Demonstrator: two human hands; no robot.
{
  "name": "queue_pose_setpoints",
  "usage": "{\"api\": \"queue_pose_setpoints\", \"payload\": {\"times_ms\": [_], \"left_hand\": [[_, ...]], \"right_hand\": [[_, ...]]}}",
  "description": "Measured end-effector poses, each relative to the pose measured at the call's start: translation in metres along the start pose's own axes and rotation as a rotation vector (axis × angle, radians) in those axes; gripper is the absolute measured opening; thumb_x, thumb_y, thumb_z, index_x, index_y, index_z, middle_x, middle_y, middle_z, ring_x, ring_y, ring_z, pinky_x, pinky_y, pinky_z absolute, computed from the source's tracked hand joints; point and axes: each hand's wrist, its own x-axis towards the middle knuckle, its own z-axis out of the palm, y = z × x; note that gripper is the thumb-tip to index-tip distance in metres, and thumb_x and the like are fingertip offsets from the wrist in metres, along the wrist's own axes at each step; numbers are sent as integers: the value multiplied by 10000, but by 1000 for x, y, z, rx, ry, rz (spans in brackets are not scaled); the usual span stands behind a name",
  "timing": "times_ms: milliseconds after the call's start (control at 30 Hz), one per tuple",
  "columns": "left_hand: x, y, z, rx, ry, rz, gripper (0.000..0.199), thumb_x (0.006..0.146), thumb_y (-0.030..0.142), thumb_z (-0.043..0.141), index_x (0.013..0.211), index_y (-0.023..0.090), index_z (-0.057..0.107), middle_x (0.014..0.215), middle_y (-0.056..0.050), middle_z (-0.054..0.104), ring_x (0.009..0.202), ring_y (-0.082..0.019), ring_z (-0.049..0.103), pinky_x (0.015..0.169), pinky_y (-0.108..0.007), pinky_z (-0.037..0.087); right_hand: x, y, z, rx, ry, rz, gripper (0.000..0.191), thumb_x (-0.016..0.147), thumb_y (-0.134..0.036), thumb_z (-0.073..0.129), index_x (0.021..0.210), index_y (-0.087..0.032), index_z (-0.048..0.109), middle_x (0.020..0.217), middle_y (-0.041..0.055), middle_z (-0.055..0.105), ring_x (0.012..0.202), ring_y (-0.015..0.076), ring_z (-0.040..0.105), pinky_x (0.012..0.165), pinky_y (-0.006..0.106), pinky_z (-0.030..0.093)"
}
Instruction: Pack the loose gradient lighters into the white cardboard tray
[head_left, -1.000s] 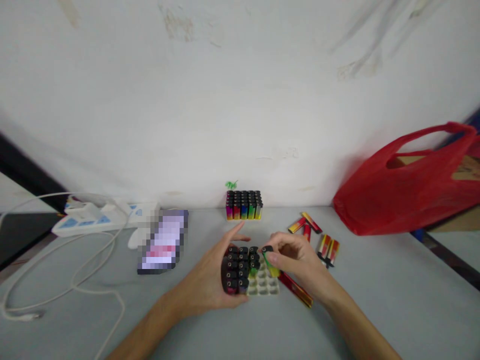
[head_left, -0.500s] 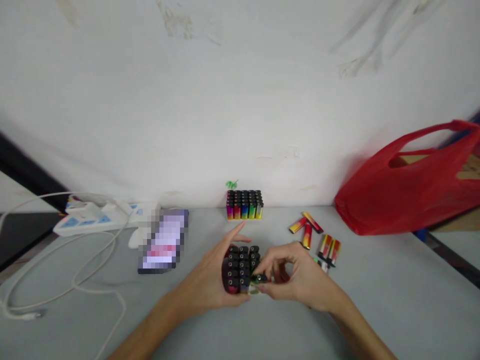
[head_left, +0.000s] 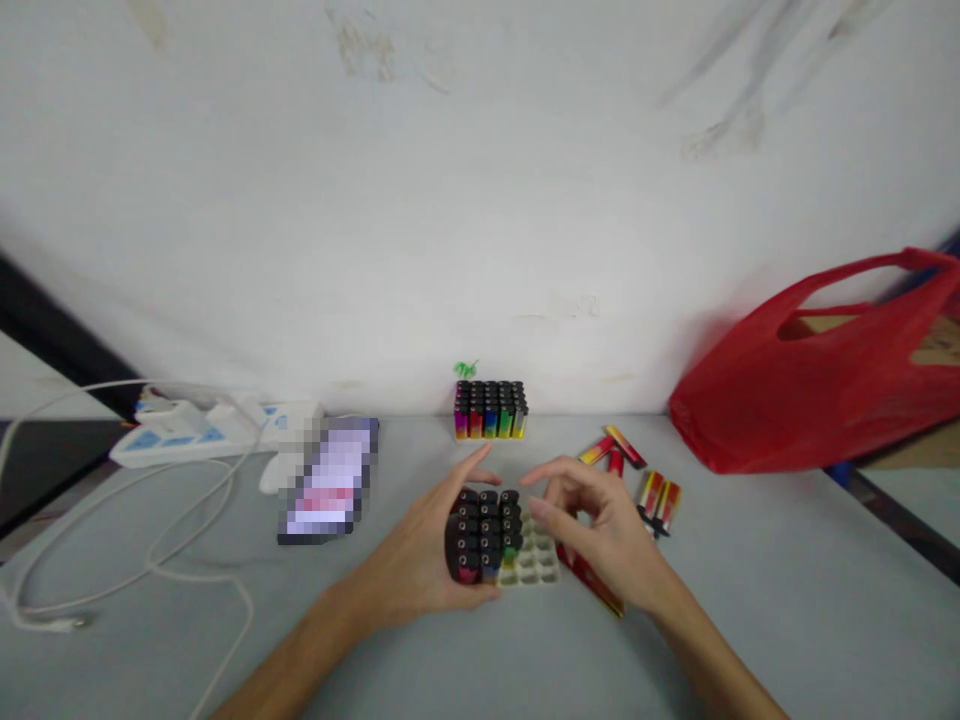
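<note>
Lighters (head_left: pixel 489 540) stand upright in one side of a pale tray (head_left: pixel 529 563) on the tabletop (head_left: pixel 450 670), which presumably keeps their rows neat. The left hand (head_left: pixel 420 555) clasps them, likely for steadiness; the right hand (head_left: pixel 600 520) hovers alongside, thumb and forefinger parted. No brand or label is legible.

Black-topped lighters (head_left: pixel 489 535) are held upright in the left columns of a pale tray (head_left: pixel 540 562), their left side clasped by the left hand (head_left: pixel 412 560), while the right hand (head_left: pixel 606 520) is poised by the tray's bare cells, thumb and forefinger parted. A full block of lighters (head_left: pixel 491 412) is set near the wall (head_left: pixel 420 250). The grey table (head_left: pixel 757 570) is also occupied by red-and-yellow pieces (head_left: pixel 661 495), a phone (head_left: pixel 330 480) and a power strip (head_left: pixel 225 430).
</note>
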Motion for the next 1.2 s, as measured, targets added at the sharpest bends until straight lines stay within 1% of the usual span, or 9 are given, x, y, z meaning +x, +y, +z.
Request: {"api": "queue_pose_setpoints", "payload": {"times_ms": [100, 200, 333, 433, 567, 800, 900, 1033, 1200], "left_hand": [[0, 3, -1, -25, -16, -20, 1394, 675, 170, 1002, 1754, 407, 153, 1579, -83, 581, 1312, -327, 695, 1180, -481, 541], [-1, 3, -1, -30, -27, -18, 1376, 688, 186, 1000, 1757, 395, 159, 1581, -92, 581, 1309, -317, 691, 1180, -473, 540], [-2, -1, 1, -32, -29, -14, 1350, 699, 181, 982, 1760, 375, 170, 1596, -104, 572, 1358, -320, 665, 1205, -470, 521], [-2, -3, 2, -57, -27, -18, 1357, 685, 173, 987, 1758, 373, 181, 1595, -102, 574, 1349, -321, 672, 1199, -470, 530], [-1, -1, 1, -63, -41, -25, 1345, 679, 168, 987, 1753, 358, 200, 1581, -100, 588, 1353, -330, 670, 1229, -490, 507], [-1, -1, 1, -75, -37, -20, 1338, 687, 155, 980, 1750, 351, 192, 1573, -100, 585, 1353, -320, 667, 1253, -497, 485], [0, -2, 1, -77, -44, -11, 1333, 686, 155, 980, 1749, 349, 198, 1563, -99, 590, 1346, -321, 671, 1251, -501, 487], [0, -2, 1, -70, -32, -14, 1332, 683, 160, 986, 1748, 347, 208, 1552, -98, 599, 1331, -320, 679, 1227, -490, 510], [0, -1, 1, -65, -33, -10, 1327, 690, 184, 989, 1753, 348, 212, 1555, -101, 604, 1333, -332, 680, 1218, -493, 522]], "right_hand": [[6, 3, -19, -251, 166, 31, 305, 1042, -498, 670, 981, -211, 752, 626, -65, 461, 587, 152, 453, 574, 298, 339], [3, 0, -46, -560, 137, 120, 326, 990, -498, 671, 829, -220, 721, 626, -23, 549, 594, 181, 505, 583, 321, 333], [-28, -10, -74, -789, 137, 282, 344, 930, -582, 721, 1014, -253, 777, 659, -2, 642, 595, 225, 590, 576, 335, 334], [-56, -7, -80, -890, 98, 400, 427, 851, -569, 807, 1171, -289, 773, 752, 22, 726, 682, 275, 689, 604, 342, 378], [-74, 7, -80, -886, 72, 465, 496, 845, -544, 819, 1257, -281, 735, 794, 24, 738, 748, 300, 718, 645, 354, 420], [-69, 23, -68, -730, 67, 384, 471, 839, -537, 867, 1182, -260, 700, 744, -21, 672, 671, 237, 621, 600, 323, 391], [-65, 20, -56, -678, 132, 303, 457, 802, -508, 909, 1127, -259, 704, 779, -12, 691, 687, 231, 623, 630, 325, 434], [-59, 12, -44, -518, 135, 210, 269, 919, -496, 809, 969, -250, 712, 836, 26, 729, 713, 230, 649, 656, 341, 476], [-50, -7, -39, -381, 162, 175, 372, 949, -611, 796, 993, -246, 741, 779, 8, 693, 684, 211, 596, 626, 332, 451]]}}
